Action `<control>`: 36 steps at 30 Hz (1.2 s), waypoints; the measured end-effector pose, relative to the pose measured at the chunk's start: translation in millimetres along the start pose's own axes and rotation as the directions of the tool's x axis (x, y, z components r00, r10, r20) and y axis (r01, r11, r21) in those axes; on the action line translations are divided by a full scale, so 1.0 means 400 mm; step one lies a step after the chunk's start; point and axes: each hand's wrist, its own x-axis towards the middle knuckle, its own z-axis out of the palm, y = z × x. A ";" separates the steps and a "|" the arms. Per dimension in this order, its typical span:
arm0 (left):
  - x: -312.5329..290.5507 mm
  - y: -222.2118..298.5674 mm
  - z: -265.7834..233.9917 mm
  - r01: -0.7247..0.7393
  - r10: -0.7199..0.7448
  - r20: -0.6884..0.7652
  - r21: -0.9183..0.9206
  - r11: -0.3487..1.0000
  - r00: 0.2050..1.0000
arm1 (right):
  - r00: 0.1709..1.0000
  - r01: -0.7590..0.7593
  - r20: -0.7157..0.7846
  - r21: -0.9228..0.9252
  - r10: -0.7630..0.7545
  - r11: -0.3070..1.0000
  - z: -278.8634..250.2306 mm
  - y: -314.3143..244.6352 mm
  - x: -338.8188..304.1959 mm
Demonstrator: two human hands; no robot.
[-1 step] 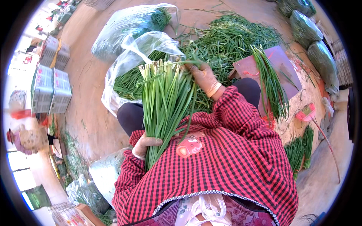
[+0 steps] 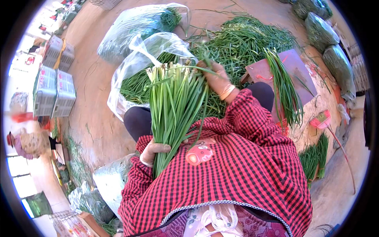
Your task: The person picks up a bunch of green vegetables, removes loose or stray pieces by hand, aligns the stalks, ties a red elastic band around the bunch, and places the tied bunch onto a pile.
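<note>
A thick bunch of green chives (image 2: 173,106) stands upright before me, its pale cut ends at the top. My left hand (image 2: 155,152), in a thin pale glove, is wrapped round the lower, leafy part with its thumb across the front. Beside the top right of the bunch, my gloved right hand (image 2: 217,79) has its fingers curled in. Loose green chive leaves show at its fingertips, somewhat blurred, and one leaf crosses from the cut ends to this hand. Behind the bunch, an opened clear plastic bag (image 2: 118,79) holds more chives.
A big heap of loose chives (image 2: 252,35) lies ahead on the floor. More chives (image 2: 282,87) lie across a brownish-red board (image 2: 304,75) at the right. A filled bag (image 2: 134,31) sits far left; stacked crates (image 2: 65,89) stand left, a red-headed long-handled tool (image 2: 321,119) right.
My right hand has shifted slightly right and away from the cut ends, with green leaves moving at its fingertips. My left hand keeps its grip on the bunch.
</note>
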 end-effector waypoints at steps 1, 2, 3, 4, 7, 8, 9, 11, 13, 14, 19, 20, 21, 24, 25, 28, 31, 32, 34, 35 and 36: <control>-0.004 -0.015 -0.018 -0.008 0.008 0.006 -0.019 1.000 1.000 | 1.000 0.002 0.023 -0.006 -0.001 1.000 -0.021 0.002 0.017; -0.006 -0.027 -0.036 -0.012 0.013 0.016 -0.035 0.999 1.000 | 0.999 0.003 0.040 -0.013 -0.003 1.000 -0.058 0.003 0.036; -0.015 -0.023 -0.038 0.003 -0.003 0.013 -0.023 1.000 1.000 | 0.998 -0.054 -0.023 -0.070 0.053 0.996 -0.099 -0.017 0.057; -0.021 -0.025 -0.047 0.006 -0.007 -0.015 -0.023 1.000 1.000 | 0.990 -0.113 -0.093 -0.126 0.102 0.986 -0.148 -0.033 0.079; -0.025 -0.022 -0.071 0.009 -0.011 -0.062 -0.032 0.999 0.998 | 0.959 -0.283 -0.155 -0.445 0.239 0.850 -0.318 -0.012 0.134; -0.027 -0.018 -0.082 0.005 -0.006 -0.016 -0.033 0.999 1.000 | 0.950 -0.277 -0.073 -0.643 0.303 0.714 -0.332 -0.022 0.132; -0.026 -0.014 -0.096 0.004 -0.003 0.032 -0.032 0.999 0.999 | 0.949 -0.096 0.094 -0.824 0.302 0.558 -0.339 -0.020 0.107; -0.020 -0.012 -0.102 -0.001 0.011 0.132 -0.072 0.997 0.991 | 0.976 0.071 0.184 -0.771 0.115 0.633 -0.248 -0.058 0.056; -0.008 -0.021 -0.137 0.040 -0.035 0.106 -0.044 0.998 0.994 | 0.934 0.165 0.357 -0.403 -0.011 0.900 -0.160 -0.113 0.028; -0.017 -0.024 -0.144 0.059 -0.057 0.078 -0.030 0.998 0.995 | 0.882 0.139 0.469 -0.192 -0.033 0.971 -0.108 -0.163 0.015; -0.026 -0.020 -0.156 0.094 -0.096 0.080 0.030 0.995 0.992 | 0.729 0.448 0.667 -0.297 -0.152 0.843 -0.031 -0.209 -0.011; -0.027 -0.019 -0.162 0.088 -0.092 0.105 0.037 0.995 0.990 | 0.720 0.510 0.661 -0.297 -0.212 0.807 -0.035 -0.213 -0.009; -0.028 -0.018 -0.169 0.082 -0.087 0.130 0.043 0.996 0.988 | 0.785 0.391 0.596 -0.270 -0.166 0.880 -0.046 -0.205 -0.003; -0.037 -0.017 -0.207 0.055 -0.075 0.137 0.144 0.988 0.988 | 0.813 0.210 0.580 -0.220 -0.045 0.953 -0.114 -0.204 0.033; -0.036 -0.018 -0.212 0.047 -0.067 0.130 0.155 0.987 0.989 | 0.783 0.215 0.620 -0.189 -0.054 0.958 -0.107 -0.203 0.019; -0.034 -0.020 -0.182 0.051 -0.057 0.026 0.172 0.984 0.998 | 0.701 0.187 0.712 -0.142 -0.031 0.972 -0.041 -0.244 -0.053; -0.025 -0.016 -0.201 0.065 -0.079 0.059 0.218 0.974 0.995 | 0.818 0.007 0.573 -0.093 0.048 0.996 -0.012 -0.226 -0.067; -0.025 -0.016 -0.209 0.058 -0.079 0.079 0.243 0.968 0.994 | 0.824 -0.053 0.559 -0.087 0.093 0.995 -0.010 -0.228 -0.067; -0.029 -0.014 -0.208 0.088 -0.105 0.064 0.231 0.969 0.992 | 0.866 -0.039 0.497 -0.053 0.060 0.998 -0.011 -0.226 -0.061; -0.029 -0.013 -0.206 0.102 -0.118 0.058 0.225 0.969 0.991 | 0.894 0.038 0.447 -0.031 -0.020 0.999 -0.018 -0.222 -0.050; -0.029 -0.014 -0.218 0.088 -0.107 0.065 0.250 0.964 0.992 | 0.914 0.116 0.393 -0.014 -0.101 0.993 -0.029 -0.217 -0.035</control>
